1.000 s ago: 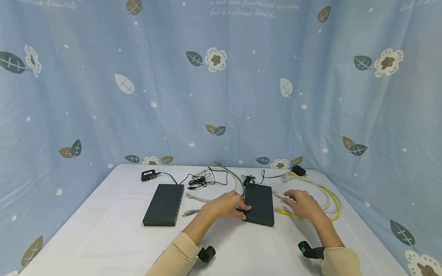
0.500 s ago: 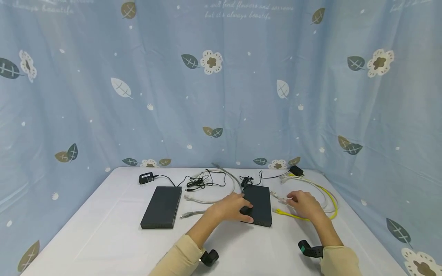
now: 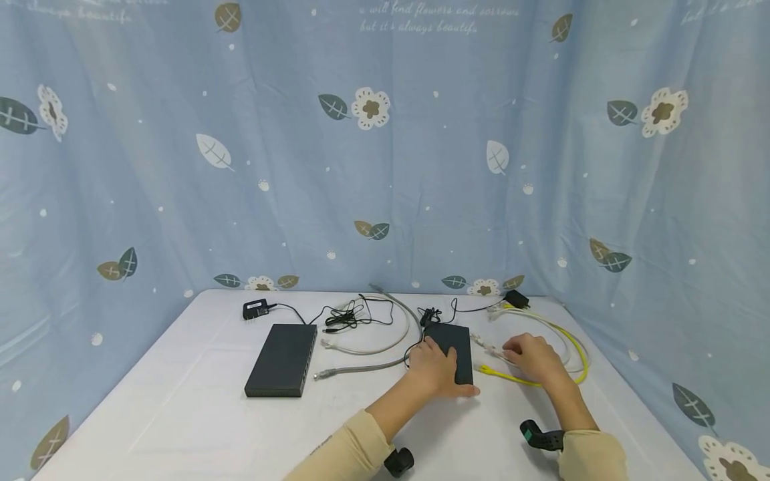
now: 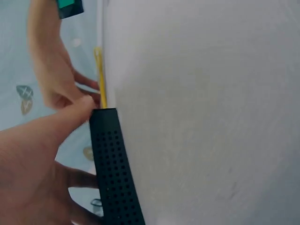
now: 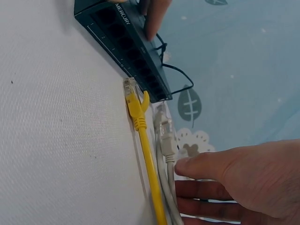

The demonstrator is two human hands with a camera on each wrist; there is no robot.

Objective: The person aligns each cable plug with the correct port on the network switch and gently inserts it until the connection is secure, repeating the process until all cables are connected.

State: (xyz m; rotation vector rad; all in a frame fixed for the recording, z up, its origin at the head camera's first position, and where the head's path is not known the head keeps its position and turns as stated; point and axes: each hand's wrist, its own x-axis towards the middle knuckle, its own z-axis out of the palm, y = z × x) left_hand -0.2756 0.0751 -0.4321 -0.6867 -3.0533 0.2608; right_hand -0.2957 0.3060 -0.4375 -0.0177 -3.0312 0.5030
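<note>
My left hand [image 3: 434, 371] rests on the right-hand black network switch [image 3: 460, 341], fingers on its top and thumb at the near right corner. In the left wrist view, the thumb lies at the end of the switch's vented side [image 4: 112, 164]. The right wrist view shows a row of ports and the word MERCURY. My right hand [image 5: 258, 183] is beside pale grey ethernet cables [image 5: 165, 183], thumb close to a clear-plugged connector [image 5: 168, 138]; whether it touches is unclear. A yellow ethernet cable [image 5: 147, 164] lies next to them, its plug near the ports.
A second black network switch [image 3: 281, 361] lies at the left. Behind it are a power adapter [image 3: 255, 308] and a bundled black cord [image 3: 343, 317]. Grey cables [image 3: 361, 369] lie between the switches. Another adapter [image 3: 516, 298] sits at the back right. A blue curtain [image 3: 301, 167] surrounds the table.
My left hand has moved right across the switch, from its left side to its near right corner. My right hand's fingers have come nearer the grey cables and drawn in slightly.
</note>
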